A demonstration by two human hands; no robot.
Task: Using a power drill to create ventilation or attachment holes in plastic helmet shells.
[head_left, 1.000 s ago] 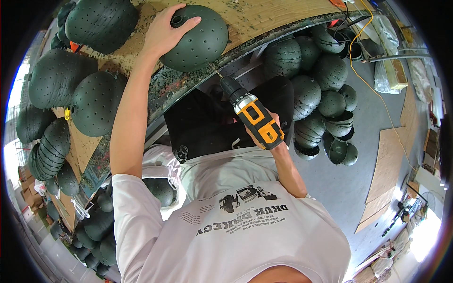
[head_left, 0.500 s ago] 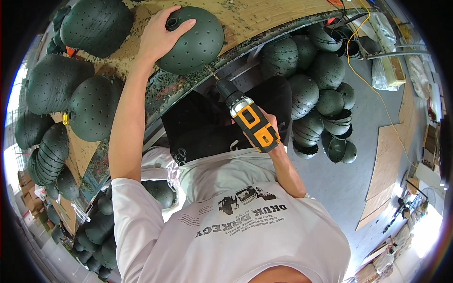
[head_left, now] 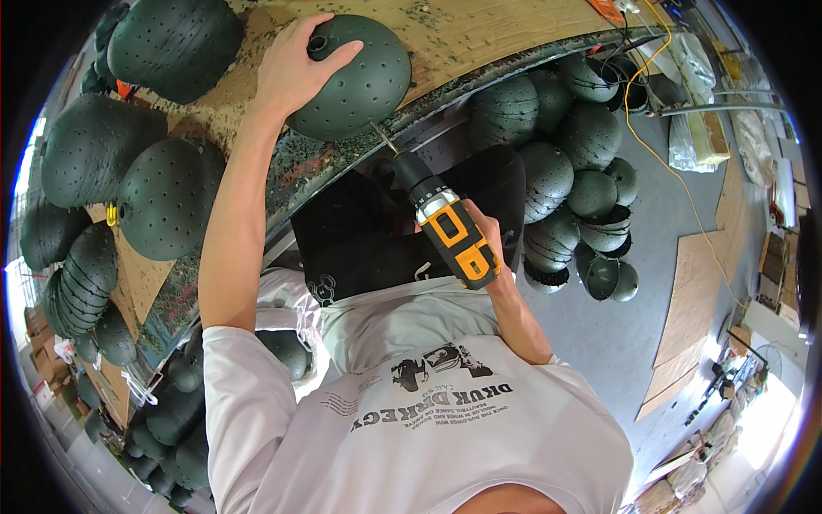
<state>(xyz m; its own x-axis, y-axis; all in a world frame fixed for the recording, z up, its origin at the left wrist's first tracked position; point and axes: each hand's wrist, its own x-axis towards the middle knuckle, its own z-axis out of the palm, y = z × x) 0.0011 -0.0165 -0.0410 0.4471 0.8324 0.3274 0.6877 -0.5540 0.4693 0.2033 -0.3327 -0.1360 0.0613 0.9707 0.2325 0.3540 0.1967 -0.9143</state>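
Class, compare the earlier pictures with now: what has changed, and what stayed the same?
The drill, in the right hand, has drawn back slightly toward the person, so more of its bit shows beside the dark green dome. Nothing was taken hold of or let go. The left hand stays on the dome.

The person's left arm [head_left: 235, 227] reaches forward, nearly straight. The left hand [head_left: 295, 75] has its palm turned down, with the thumb [head_left: 341, 57] spread away from the fingers [head_left: 310, 23]. The right arm [head_left: 519, 315] is bent, and the right hand [head_left: 485, 228], before the waist, is curled closed, its fingers mostly hidden.
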